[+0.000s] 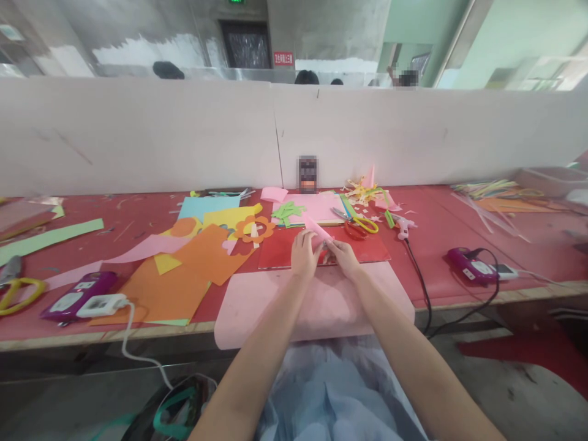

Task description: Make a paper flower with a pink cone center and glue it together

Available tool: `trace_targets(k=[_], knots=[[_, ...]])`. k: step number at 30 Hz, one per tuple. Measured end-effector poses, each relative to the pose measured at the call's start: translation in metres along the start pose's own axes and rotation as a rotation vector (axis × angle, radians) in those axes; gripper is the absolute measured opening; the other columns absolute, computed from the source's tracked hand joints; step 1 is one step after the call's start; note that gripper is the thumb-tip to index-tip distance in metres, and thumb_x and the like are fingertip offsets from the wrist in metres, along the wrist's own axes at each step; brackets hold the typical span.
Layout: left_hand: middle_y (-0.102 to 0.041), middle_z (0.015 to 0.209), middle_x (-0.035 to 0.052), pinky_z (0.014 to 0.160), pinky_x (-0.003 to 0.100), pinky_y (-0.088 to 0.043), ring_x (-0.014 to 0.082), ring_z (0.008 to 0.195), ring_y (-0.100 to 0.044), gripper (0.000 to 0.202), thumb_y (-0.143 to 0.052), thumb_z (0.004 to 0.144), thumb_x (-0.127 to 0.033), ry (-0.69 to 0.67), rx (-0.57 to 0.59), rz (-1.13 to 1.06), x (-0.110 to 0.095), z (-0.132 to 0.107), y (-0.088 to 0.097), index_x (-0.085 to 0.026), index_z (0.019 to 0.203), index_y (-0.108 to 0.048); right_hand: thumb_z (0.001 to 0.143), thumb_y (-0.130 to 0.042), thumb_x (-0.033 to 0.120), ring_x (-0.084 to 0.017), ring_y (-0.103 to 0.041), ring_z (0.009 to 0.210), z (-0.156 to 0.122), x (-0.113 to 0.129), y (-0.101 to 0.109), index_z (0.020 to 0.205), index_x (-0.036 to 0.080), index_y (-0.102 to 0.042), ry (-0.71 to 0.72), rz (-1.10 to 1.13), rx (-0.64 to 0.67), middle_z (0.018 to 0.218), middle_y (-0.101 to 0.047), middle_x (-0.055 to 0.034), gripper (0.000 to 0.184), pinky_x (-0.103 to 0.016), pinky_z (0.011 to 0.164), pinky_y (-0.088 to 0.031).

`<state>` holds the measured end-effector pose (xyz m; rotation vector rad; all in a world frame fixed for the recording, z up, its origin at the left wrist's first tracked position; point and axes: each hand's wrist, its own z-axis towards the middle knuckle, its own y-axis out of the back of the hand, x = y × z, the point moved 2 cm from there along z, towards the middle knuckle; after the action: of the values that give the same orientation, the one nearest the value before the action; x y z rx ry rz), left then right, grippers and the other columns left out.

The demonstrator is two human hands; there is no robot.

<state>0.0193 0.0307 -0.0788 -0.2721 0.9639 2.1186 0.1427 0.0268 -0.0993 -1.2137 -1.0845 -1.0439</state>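
My left hand (304, 253) and my right hand (342, 255) meet over the red mat (367, 250), fingers pinched together on a small folded pink paper strip (316, 228) that sticks up and away between them. Below the hands a large pink paper sheet (257, 306) hangs over the table's front edge. Both forearms reach in from the bottom of the view.
Orange paper (184, 275), yellow and blue sheets and an orange paper flower (254, 228) lie to the left. Scissors with red and yellow handles (358, 225), a glue gun (404, 226) with a black cable, purple devices (78, 297) (468, 264), and a white partition (138, 135) behind.
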Motion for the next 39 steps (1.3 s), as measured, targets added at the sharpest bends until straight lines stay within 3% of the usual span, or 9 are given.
trace_targets(k=[9, 24, 29, 33, 39], knots=[[-0.047, 0.122, 0.0111, 0.097, 0.037, -0.036, 0.0204, 0.116, -0.041, 0.034, -0.049, 0.078, -0.022, -0.050, 0.049, -0.050, -0.0026, 0.0003, -0.0020, -0.017, 0.112, -0.044, 0.067, -0.056, 0.057, -0.013, -0.053, 0.042, -0.0016, 0.0034, -0.0026, 0.062, 0.019, -0.052, -0.003, -0.013, 0.009, 0.045, -0.057, 0.0020, 0.038, -0.023, 0.043, -0.038], [-0.039, 0.131, 0.0108, 0.100, 0.042, -0.031, 0.0244, 0.123, -0.033, 0.041, -0.049, 0.079, -0.026, -0.023, 0.058, 0.039, 0.0020, -0.0006, -0.0068, -0.021, 0.119, -0.042, 0.066, -0.061, 0.053, -0.011, -0.054, 0.042, 0.0025, -0.0034, 0.0015, 0.067, 0.017, -0.057, -0.048, 0.127, 0.027, 0.048, -0.058, 0.0012, 0.036, -0.021, 0.041, -0.036], [-0.033, 0.136, 0.0116, 0.099, 0.044, -0.031, 0.0264, 0.124, -0.032, 0.045, -0.050, 0.079, -0.036, 0.037, 0.025, 0.045, 0.0047, 0.0001, -0.0059, -0.023, 0.121, -0.042, 0.065, -0.061, 0.053, -0.010, -0.053, 0.041, 0.0042, -0.0045, 0.0023, 0.067, 0.017, -0.056, -0.042, 0.139, 0.026, 0.048, -0.058, 0.0012, 0.037, -0.020, 0.041, -0.036], [-0.030, 0.137, 0.0155, 0.098, 0.044, -0.032, 0.0281, 0.126, -0.029, 0.060, -0.050, 0.077, -0.044, 0.110, 0.027, 0.014, 0.0070, 0.0006, -0.0059, -0.020, 0.129, -0.033, 0.064, -0.063, 0.052, -0.010, -0.054, 0.044, 0.0036, -0.0033, 0.0020, 0.069, 0.016, -0.056, -0.039, 0.168, 0.008, 0.050, -0.058, 0.0009, 0.037, -0.020, 0.041, -0.037], [-0.031, 0.137, 0.0148, 0.097, 0.045, -0.032, 0.0296, 0.125, -0.031, 0.063, -0.050, 0.077, -0.045, 0.127, 0.045, 0.017, 0.0069, 0.0016, -0.0058, -0.022, 0.132, -0.030, 0.063, -0.064, 0.051, -0.010, -0.053, 0.045, 0.0012, -0.0008, 0.0018, 0.068, 0.016, -0.056, -0.069, 0.208, 0.023, 0.052, -0.057, 0.0011, 0.036, -0.020, 0.042, -0.037]])
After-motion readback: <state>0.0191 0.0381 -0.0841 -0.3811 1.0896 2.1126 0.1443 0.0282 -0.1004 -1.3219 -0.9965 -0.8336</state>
